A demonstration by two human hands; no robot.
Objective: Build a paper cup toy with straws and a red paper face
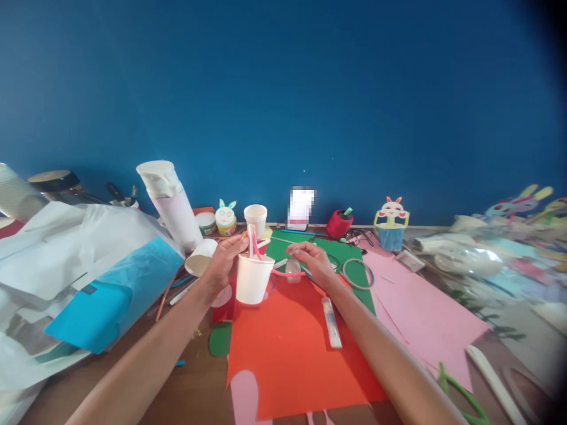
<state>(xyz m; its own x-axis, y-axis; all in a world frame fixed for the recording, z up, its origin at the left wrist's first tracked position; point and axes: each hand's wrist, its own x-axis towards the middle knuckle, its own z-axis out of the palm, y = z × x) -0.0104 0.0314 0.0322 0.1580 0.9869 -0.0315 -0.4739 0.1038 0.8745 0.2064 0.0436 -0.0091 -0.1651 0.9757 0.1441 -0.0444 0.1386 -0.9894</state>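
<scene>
My left hand (228,257) is closed at the rim of a white paper cup (254,282), holding it upright above the orange-red paper (301,348). White and pinkish-red thin strips (252,239) stick up from the cup beside my fingertips; their exact kind is unclear. A red strip (287,273) extends from near the cup toward my right hand. My right hand (313,260) is pinched over the green sheet; what its fingertips hold, if anything, is too small to name. Just below them shows a small translucent piece (293,270). A clear glue tube (331,323) lies near my right forearm.
A wrapped white canister (170,203) leans against the blue wall. Plastic bags (88,283) crowd the left. Behind are a bunny-decorated jar (226,221), a blue bunny cup (391,233), a red holder (339,224) and a tape ring (358,274). Pink paper (425,301) lies right.
</scene>
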